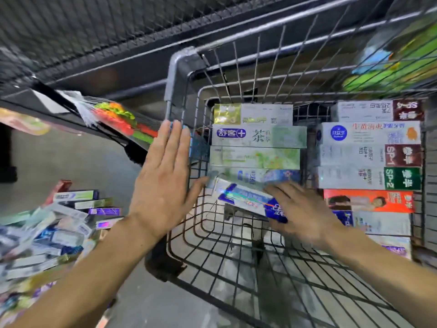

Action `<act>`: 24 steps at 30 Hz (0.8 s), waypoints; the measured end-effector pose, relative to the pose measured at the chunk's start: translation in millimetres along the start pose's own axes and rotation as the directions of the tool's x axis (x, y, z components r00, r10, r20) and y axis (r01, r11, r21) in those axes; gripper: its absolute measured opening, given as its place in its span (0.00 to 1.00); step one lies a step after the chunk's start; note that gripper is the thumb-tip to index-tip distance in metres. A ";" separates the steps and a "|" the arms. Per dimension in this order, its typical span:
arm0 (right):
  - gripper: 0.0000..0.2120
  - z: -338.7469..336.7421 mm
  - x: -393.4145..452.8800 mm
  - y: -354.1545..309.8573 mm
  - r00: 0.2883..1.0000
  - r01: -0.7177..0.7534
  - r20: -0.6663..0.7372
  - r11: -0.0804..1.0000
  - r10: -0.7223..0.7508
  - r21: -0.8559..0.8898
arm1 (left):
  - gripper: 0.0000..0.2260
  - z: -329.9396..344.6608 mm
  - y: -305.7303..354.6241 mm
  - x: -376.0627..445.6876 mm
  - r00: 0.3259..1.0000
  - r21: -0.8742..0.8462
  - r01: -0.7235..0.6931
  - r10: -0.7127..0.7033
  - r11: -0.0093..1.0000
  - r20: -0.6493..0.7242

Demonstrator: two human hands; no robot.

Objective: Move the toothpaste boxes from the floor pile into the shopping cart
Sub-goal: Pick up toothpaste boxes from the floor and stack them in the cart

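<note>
One shopping cart (179,67) holds two rows of toothpaste boxes: five in the left row (256,136), counting the tilted one; seven showing in the right row (369,157). The floor pile (59,228) is too jumbled and blurred to count; two hands are in view.

dim, even light | motion blur (worst at edges) | wide-angle bending
</note>
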State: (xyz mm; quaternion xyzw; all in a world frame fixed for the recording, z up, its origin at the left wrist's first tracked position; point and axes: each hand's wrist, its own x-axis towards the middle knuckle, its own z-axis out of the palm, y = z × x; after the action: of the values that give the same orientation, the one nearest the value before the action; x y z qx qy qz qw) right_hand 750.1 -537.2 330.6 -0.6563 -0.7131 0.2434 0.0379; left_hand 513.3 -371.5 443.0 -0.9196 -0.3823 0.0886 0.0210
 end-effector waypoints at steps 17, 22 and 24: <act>0.27 28.3 33.8 -29.0 0.989 -0.012 0.145 0.985 0.037 -0.171 | 0.33 6.4 3.2 0.0 0.992 -0.154 0.030 -0.048 0.988 -0.113; 0.26 31.3 29.9 -28.0 0.996 -0.008 0.081 0.983 0.023 -0.185 | 0.33 4.7 3.8 0.2 0.993 -0.150 0.038 -0.054 0.988 -0.101; 0.22 34.1 28.5 -26.5 0.999 0.009 0.038 0.980 -0.001 -0.200 | 0.33 3.0 4.7 -0.3 0.992 -0.164 0.035 -0.054 0.986 -0.113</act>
State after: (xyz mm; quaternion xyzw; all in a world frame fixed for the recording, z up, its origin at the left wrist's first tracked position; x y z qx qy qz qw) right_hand 709.2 -520.6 303.6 -0.6503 -0.7363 0.1826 -0.0412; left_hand 515.8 -375.1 439.5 -0.9130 -0.4069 0.0027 -0.0294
